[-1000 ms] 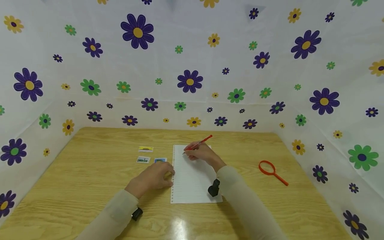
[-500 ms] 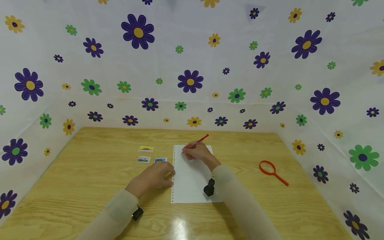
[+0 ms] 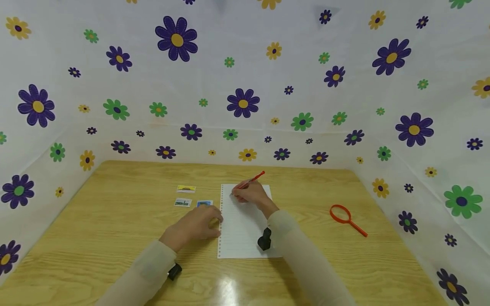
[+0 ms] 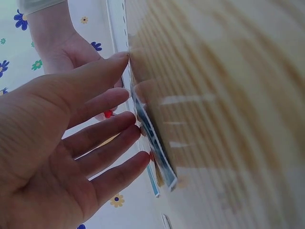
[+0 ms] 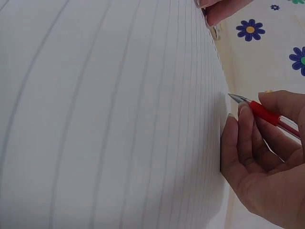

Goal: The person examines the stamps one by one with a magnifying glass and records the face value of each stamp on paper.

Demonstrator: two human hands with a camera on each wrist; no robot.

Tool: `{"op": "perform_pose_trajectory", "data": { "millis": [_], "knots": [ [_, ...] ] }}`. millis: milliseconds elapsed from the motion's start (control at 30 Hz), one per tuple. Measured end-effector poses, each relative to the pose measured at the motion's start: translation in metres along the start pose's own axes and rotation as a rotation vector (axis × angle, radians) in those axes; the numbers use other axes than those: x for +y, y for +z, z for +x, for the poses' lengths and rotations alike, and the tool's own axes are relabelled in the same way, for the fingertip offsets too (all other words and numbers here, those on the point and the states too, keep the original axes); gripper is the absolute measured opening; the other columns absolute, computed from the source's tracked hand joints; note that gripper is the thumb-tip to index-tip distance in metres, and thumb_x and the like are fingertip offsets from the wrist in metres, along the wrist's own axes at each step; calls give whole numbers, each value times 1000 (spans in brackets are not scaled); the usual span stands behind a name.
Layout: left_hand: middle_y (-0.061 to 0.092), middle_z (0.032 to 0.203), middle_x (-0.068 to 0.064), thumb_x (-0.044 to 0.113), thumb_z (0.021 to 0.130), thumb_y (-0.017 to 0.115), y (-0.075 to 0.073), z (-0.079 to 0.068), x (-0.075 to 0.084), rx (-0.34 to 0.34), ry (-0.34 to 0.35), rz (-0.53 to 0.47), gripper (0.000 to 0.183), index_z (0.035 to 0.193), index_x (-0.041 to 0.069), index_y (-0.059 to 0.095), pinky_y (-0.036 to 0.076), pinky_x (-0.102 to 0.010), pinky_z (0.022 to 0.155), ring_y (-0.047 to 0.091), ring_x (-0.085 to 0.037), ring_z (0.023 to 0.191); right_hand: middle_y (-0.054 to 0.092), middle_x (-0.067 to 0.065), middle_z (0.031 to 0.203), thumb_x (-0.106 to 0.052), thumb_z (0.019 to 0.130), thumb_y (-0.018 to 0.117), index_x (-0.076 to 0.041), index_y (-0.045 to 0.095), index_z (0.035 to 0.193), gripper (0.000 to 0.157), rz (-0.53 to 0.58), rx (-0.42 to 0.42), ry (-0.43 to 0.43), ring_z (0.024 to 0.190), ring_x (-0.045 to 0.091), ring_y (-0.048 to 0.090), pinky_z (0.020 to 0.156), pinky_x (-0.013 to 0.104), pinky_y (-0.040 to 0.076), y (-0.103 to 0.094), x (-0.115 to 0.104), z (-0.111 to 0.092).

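My right hand (image 3: pixel 253 194) pinches a red pen (image 3: pixel 253 179) over the upper left part of a lined sheet of paper (image 3: pixel 239 238). In the right wrist view, thumb and fingers close round the pen's red grip (image 5: pixel 265 114), and its metal tip points at the page. The edge of that hand rests on the sheet. My left hand (image 3: pixel 193 225) lies at the sheet's punched left edge, thumb and fingertips on the margin. Its fingers are loosely bent, apart, with nothing between them. A small blue picture card (image 3: pixel 205 203) is partly hidden behind its knuckles.
Left of the sheet lie a yellow picture card (image 3: pixel 186 188) and a grey-green picture card (image 3: pixel 183 202). A red magnifying glass (image 3: pixel 347 220) lies to the right on the wooden table (image 3: pixel 115 212). White flower-patterned cloth (image 3: pixel 214 76) stands round the back and sides.
My right hand, with the pen, has shifted slightly left across the upper part of the sheet. The left hand keeps its place at the paper's edge.
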State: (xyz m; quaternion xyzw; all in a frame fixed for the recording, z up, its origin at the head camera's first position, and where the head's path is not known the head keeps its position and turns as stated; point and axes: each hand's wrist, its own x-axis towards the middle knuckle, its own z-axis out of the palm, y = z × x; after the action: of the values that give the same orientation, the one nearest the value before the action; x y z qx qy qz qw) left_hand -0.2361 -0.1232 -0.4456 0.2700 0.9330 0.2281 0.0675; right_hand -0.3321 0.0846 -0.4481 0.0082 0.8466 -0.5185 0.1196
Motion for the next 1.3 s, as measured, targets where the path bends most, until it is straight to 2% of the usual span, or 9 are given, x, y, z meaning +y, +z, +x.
{"op": "perform_pose_trajectory", "data": {
  "millis": [133,400,967,1133,1300],
  "knots": [
    [70,130,-13,19,87,83,-1,0,0,-6,-18,2,33,115,5,75,48,-50,112,62,-36,127,72,3,81,-20,91,77,-4,76,103,20,9,11,-10,65,8,65,64,21,58,0,-2,-2],
    [70,130,-14,19,87,84,-2,1,-1,-2,-10,17,33,115,4,75,48,-50,112,62,-36,127,72,3,81,-21,91,78,-5,76,102,20,2,27,-14,66,8,63,62,19,56,3,-2,0],
    [72,125,-14,18,86,84,-3,2,0,3,47,41,31,112,4,76,52,-48,108,66,-34,122,71,3,77,-19,92,75,-5,76,99,16,-32,34,-53,65,10,64,59,19,51,3,1,-3],
    [72,124,-14,18,85,85,-3,3,0,4,58,42,31,111,3,76,52,-48,107,66,-34,121,73,2,78,-22,91,77,-7,77,100,17,-61,0,-49,66,9,64,60,20,50,0,3,-3],
    [72,125,-13,19,85,85,-1,3,0,-2,37,36,31,112,4,76,52,-47,107,65,-33,122,74,2,80,-24,90,77,-8,76,97,18,-62,-22,-44,69,10,65,62,21,52,-1,4,-2]
  ]
}}
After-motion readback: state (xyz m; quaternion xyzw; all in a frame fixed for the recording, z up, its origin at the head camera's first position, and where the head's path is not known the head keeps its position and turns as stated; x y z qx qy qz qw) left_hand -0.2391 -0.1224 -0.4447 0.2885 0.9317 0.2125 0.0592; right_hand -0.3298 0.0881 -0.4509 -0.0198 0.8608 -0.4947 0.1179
